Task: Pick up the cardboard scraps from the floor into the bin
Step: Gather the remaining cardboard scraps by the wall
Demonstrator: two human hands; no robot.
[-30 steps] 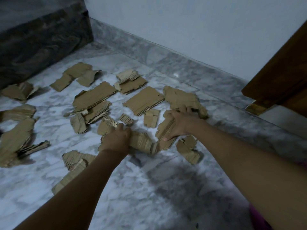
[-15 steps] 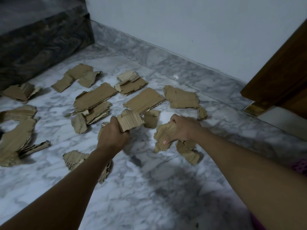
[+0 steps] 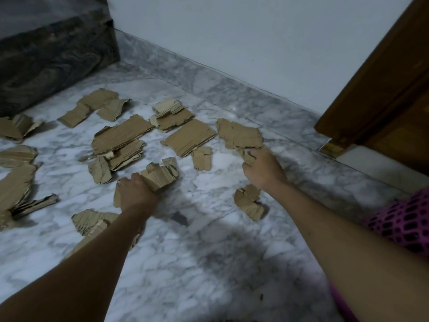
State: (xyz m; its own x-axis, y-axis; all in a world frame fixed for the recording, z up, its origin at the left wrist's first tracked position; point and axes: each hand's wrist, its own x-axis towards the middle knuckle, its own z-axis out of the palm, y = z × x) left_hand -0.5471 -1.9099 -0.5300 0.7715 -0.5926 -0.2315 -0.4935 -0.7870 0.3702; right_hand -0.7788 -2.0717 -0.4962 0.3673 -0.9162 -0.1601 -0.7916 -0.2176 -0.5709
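Note:
Several torn brown cardboard scraps lie spread over the grey marble floor (image 3: 209, 263). My left hand (image 3: 135, 194) grips a thick bundle of cardboard scraps (image 3: 161, 174) just above the floor, left of centre. My right hand (image 3: 263, 169) has reached farther back and right, and its fingers curl on a small scrap (image 3: 248, 156) at the near edge of a large flat scrap (image 3: 239, 134). A folded scrap (image 3: 248, 202) lies under my right wrist. Another pile (image 3: 92, 220) is partly hidden by my left forearm. No bin is in view.
A dark marble step (image 3: 53, 47) rises at the back left. The white wall (image 3: 243, 43) with its marble skirting runs along the back. A brown wooden door (image 3: 383, 94) stands at the right. Pink patterned material (image 3: 401, 219) shows at the right edge.
My right hand moved back and right from the middle to the small scrap by the large piece; the bundle it held is no longer seen in it. My left hand kept its bundle and dropped lower.

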